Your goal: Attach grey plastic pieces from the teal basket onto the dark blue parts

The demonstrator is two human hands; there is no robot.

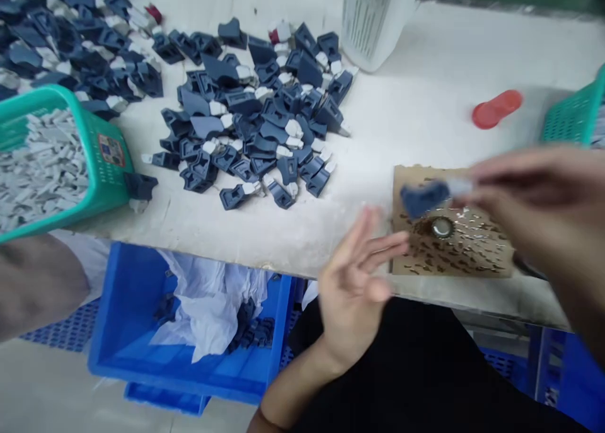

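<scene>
Navy-blue plastic clip with a white tip (425, 196) is pinched in the blurred right hand (543, 200), held just above a brown cardboard sheet (491, 263) strewn with small metal pins around a round metal cap (443, 227). Left hand (354, 288) is spread, fingers apart, holding nothing, near the sheet's left edge. Judged progress: a large heap of matching blue-and-white clips (255, 118) lies on the white table (416, 105); a green basket of grey inserts (51, 162) sits well stocked, so much work appears outstanding.
</scene>
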